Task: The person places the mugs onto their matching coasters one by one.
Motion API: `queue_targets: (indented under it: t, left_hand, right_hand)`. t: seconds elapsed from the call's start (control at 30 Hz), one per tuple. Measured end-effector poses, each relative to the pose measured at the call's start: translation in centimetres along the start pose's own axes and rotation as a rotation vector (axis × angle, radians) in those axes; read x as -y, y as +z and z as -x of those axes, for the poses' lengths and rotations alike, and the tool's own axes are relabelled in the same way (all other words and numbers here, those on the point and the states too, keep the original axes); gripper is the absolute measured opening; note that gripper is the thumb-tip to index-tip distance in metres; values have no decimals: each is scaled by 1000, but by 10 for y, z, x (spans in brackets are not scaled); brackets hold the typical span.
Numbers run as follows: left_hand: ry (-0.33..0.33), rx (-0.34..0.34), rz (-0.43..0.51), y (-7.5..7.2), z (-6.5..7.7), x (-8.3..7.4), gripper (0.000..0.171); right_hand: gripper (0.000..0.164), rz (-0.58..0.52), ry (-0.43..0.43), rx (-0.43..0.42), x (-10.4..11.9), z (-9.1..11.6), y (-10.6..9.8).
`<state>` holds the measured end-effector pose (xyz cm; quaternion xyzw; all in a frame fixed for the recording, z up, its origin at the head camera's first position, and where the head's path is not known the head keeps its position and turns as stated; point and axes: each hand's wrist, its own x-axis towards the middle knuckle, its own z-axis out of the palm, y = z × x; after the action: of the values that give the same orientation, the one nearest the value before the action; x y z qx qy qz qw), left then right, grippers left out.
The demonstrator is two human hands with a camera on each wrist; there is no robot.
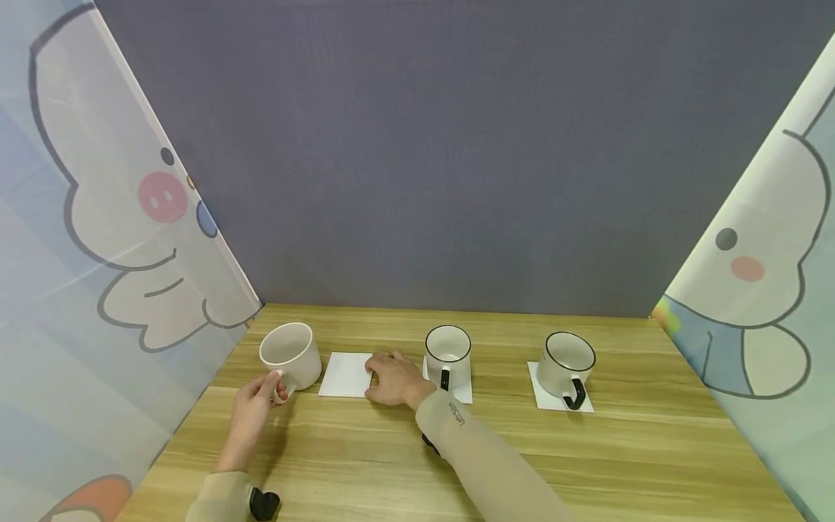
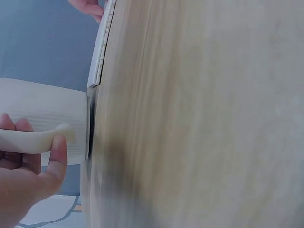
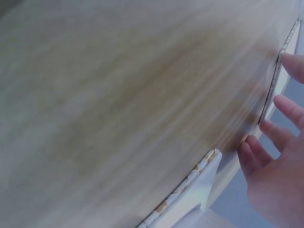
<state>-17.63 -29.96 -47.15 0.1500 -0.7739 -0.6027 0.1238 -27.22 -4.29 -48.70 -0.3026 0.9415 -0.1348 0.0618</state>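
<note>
Though partly hidden, coaster (image 1: 346, 374) under hand (image 1: 393, 379)

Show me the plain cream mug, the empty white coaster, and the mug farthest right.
cream mug (image 1: 291, 355), head view, side wall
empty white coaster (image 1: 346, 374), head view, bare top
rightmost mug (image 1: 566, 364), head view, body

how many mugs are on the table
3: a plain cream mug at the left, its handle held by the left hand; a black-rimmed mug in the middle and another at the right, each on a white coaster.
</note>
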Motion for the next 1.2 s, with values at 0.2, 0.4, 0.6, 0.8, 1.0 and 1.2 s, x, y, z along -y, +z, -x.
queue_targets:
  t: [0.2, 0.4, 0.6, 0.8, 1.0, 1.2]
  left_hand:
    - [8, -40, 19, 2, 2, -5, 42]
    - [11, -52, 9, 4, 4, -11, 42]
    - [31, -45, 21, 8, 5, -15, 42]
    - [31, -25, 25, 14, 6, -14, 42]
    - [28, -22, 48, 20, 8, -16, 41]
    - [39, -2, 17, 22, 9, -16, 43]
  right_hand:
    - [40, -1, 2, -6, 0, 0, 0]
    - [40, -3, 5, -13, 0, -1, 0]
    - [41, -2, 9, -11, -1, -1, 1]
    - [42, -2, 7, -7, -1, -1, 1]
    - [42, 5, 8, -6, 0, -1, 1]
    - [41, 2, 11, -7, 0, -1, 3]
